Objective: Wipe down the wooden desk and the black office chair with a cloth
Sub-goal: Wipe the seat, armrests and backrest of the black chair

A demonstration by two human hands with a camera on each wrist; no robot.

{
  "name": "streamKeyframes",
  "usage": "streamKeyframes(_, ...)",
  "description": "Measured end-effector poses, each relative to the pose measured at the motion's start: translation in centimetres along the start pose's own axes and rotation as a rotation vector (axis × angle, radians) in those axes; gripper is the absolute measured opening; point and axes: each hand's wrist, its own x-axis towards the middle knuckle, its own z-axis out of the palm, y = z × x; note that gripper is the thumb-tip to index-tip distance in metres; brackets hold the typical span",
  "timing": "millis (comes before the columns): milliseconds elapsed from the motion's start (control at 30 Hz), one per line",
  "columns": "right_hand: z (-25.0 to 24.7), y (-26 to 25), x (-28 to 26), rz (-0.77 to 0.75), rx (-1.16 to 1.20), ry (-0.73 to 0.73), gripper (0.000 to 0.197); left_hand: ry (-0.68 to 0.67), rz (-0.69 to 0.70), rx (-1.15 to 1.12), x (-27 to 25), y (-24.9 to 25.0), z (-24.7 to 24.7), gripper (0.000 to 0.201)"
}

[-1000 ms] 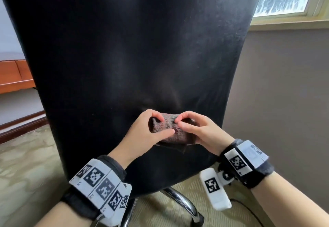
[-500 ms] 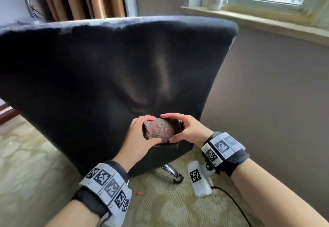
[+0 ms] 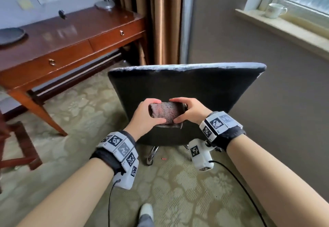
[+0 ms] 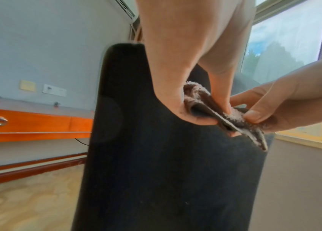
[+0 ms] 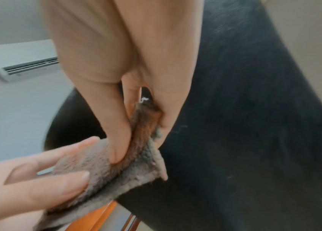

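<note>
- Your left hand [image 3: 145, 113] and right hand [image 3: 191, 113] both pinch the folded cloth [image 3: 164, 113], grey-brown and fuzzy.
- It is held at the black chair [image 3: 187, 86] back.
- The wooden desk [image 3: 71, 38] stands left; carpet [image 3: 74, 120] lies between.

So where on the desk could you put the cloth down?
The desk top looks bare in its middle, between the dark plate at its left end and the lamp base at the back right corner. A small black thing sits near the wall.
</note>
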Motion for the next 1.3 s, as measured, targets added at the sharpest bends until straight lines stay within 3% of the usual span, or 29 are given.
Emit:
streamKeyframes(267,7.3,-12.4,5.5,-0.161,-0.069,-0.122,0.072,0.134,-0.042,-0.116,-0.8,-2.5,-14.1,0.053)
streamKeyframes(433,13.4,-21.4,13.5,-0.230,-0.174,-0.182,0.072,0.233,-0.080,-0.097,2.7,-6.6,-24.9,0.052)
streamKeyframes(733,22.4,-36.4,31.7,-0.209,-0.240,-0.313,0.071,0.364,-0.110,-0.066,13.0,-15.3,-43.3,0.054)
streamKeyframes(967,27.0,-42.5,45.9,-0.234,-0.299,-0.389,0.073,0.413,-0.139,-0.055,22.4,-22.3,-52.6,0.058)
streamKeyframes(1300,32.4,-51.7,70.9,-0.332,-0.359,-0.474,0.069,0.543,-0.222,-0.058,40.1,-32.3,-65.6,0.059)
